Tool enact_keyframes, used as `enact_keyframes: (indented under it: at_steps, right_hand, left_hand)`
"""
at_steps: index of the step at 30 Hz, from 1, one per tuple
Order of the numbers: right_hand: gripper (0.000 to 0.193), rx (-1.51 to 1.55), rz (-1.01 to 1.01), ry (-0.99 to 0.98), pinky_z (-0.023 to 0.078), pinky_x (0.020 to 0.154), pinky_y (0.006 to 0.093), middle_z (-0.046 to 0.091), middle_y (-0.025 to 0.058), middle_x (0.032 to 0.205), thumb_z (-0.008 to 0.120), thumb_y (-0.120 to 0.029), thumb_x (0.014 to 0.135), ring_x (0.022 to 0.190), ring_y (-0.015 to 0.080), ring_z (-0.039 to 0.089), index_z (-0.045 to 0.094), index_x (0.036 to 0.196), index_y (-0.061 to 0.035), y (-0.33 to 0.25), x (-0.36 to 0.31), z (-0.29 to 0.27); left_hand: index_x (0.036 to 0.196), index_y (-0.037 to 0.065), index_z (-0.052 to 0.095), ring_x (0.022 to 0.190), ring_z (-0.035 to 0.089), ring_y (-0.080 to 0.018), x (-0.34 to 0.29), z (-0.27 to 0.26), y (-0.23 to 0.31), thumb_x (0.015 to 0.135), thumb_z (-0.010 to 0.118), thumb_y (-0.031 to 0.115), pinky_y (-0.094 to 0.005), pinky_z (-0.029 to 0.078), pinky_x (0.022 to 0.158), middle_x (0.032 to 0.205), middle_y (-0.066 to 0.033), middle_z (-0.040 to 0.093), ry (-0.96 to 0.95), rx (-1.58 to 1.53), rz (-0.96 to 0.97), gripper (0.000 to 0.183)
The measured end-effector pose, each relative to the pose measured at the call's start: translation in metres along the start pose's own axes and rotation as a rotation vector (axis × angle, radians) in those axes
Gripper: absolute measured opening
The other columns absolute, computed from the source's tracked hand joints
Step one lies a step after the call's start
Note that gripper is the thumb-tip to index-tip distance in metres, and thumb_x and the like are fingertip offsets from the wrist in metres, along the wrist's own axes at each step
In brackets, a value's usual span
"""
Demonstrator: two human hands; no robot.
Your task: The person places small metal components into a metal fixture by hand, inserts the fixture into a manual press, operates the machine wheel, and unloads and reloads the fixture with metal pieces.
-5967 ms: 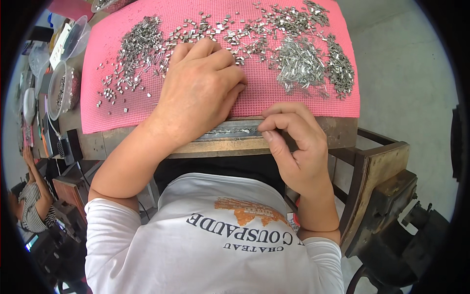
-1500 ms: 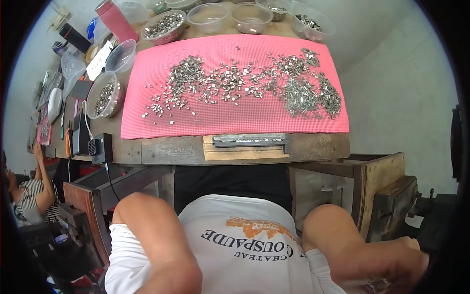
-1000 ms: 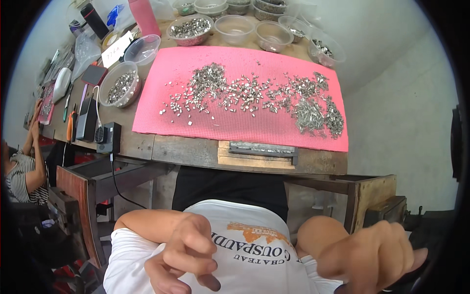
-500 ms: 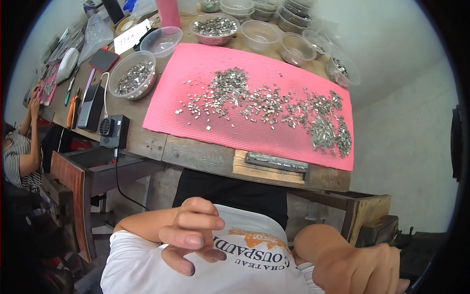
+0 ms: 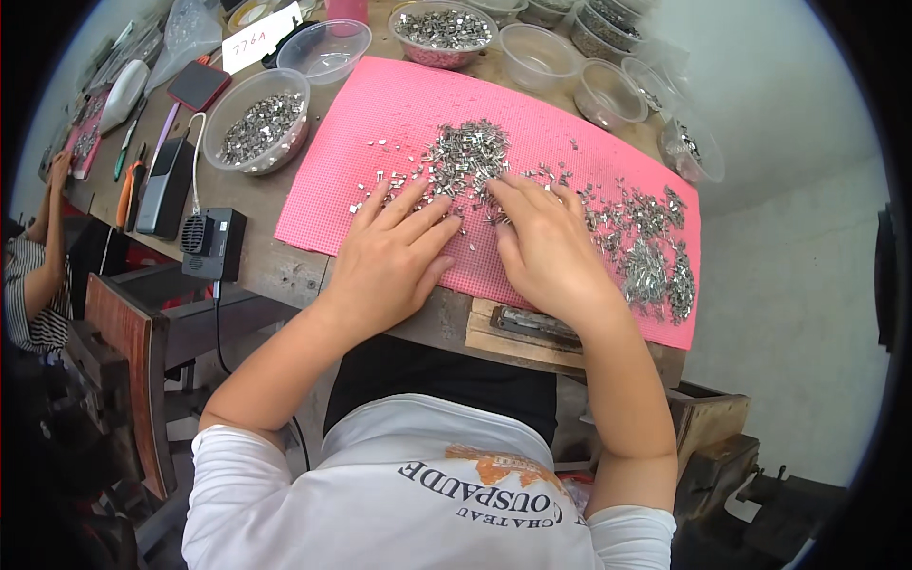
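Observation:
Many small shiny metal pieces (image 5: 467, 150) lie in loose heaps across a pink textured mat (image 5: 323, 180) on the wooden table. My left hand (image 5: 394, 249) rests over the mat's near left part, fingers stretched and slightly spread, the fingertips at the lower left edge of the main heap. Beside it, my right hand (image 5: 551, 242) reaches over the middle of the mat, fingers extended, its tips touching the right side of that heap. Neither hand grips anything visible; pieces under the fingers are hidden. Further heaps of metal pieces (image 5: 646, 271) spread to the right of my right hand.
Clear plastic bowls of metal pieces (image 5: 261, 133) and an empty clear bowl (image 5: 541, 55) line the mat's far and left sides. A metal bar on a wooden block (image 5: 484, 328) sits at the near edge. Left are a black device (image 5: 214, 245), pliers (image 5: 125, 199) and another person's arm (image 5: 47, 237).
Both hands have moved forward from near my chest onto the mat, and their fingers have straightened out beside the main heap. The view has shifted slightly.

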State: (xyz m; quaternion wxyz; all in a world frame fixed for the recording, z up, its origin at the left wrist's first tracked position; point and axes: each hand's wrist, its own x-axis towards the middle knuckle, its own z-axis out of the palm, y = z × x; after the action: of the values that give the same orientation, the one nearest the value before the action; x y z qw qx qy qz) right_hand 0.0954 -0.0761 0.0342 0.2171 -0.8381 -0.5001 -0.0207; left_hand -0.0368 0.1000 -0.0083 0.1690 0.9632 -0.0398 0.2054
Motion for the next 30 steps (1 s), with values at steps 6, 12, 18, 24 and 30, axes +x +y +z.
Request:
enact_keyframes:
  at_steps: [6,12,18,24,30]
  right_hand:
    - [0.058,-0.154,-0.001,-0.083,0.036,0.112,0.0504,0.049,0.0285,0.150,0.058,-0.004,0.088,0.136,0.0396,0.052,0.052,0.145,0.0028,0.009,0.022,0.023]
    - [0.056,-0.148,-0.130,-0.139,0.040,0.107,0.0453,0.053,0.0295,0.144,0.063,-0.009,0.086,0.134,0.0379,0.053,0.055,0.138,0.0117,-0.014,-0.002,0.017]
    - [0.053,-0.016,-0.139,-0.237,0.040,0.109,0.0469,0.052,0.0236,0.149,0.057,0.001,0.086,0.138,0.0372,0.051,0.055,0.138,0.0105,-0.030,-0.024,0.001]
    - [0.050,-0.029,-0.118,-0.285,0.042,0.107,0.0464,0.059,0.0199,0.141,0.064,0.001,0.081,0.132,0.0367,0.056,0.063,0.131,0.0062,-0.020,-0.036,-0.017]
    - [0.038,0.113,-0.025,-0.136,0.048,0.093,0.0429,0.072,0.0141,0.118,0.068,0.005,0.080,0.105,0.0317,0.067,0.072,0.117,-0.0020,-0.008,-0.036,-0.028]
  left_hand:
    - [0.099,0.008,0.078,0.124,0.064,-0.0264,0.006,0.011,-0.016,0.083,0.080,0.020,-0.0559,0.041,0.115,0.114,-0.0053,0.075,0.109,-0.077,0.140,0.020]
    - [0.088,0.008,0.077,0.110,0.070,-0.0248,0.006,0.012,-0.020,0.079,0.082,0.014,-0.0515,0.050,0.107,0.102,-0.0054,0.075,0.156,-0.204,0.155,0.013]
    - [0.085,0.008,0.075,0.102,0.069,-0.0249,0.010,0.006,-0.019,0.074,0.084,0.011,-0.0480,0.052,0.102,0.093,-0.0038,0.070,0.194,-0.194,0.118,0.014]
    - [0.085,0.010,0.076,0.100,0.067,-0.0262,0.009,0.004,-0.023,0.069,0.085,0.009,-0.0428,0.052,0.089,0.091,-0.0038,0.069,0.241,-0.158,0.020,0.018]
    - [0.089,0.012,0.079,0.101,0.064,-0.0261,0.022,-0.001,-0.014,0.070,0.086,0.010,-0.0404,0.050,0.086,0.093,-0.0022,0.067,0.103,-0.210,-0.013,0.021]
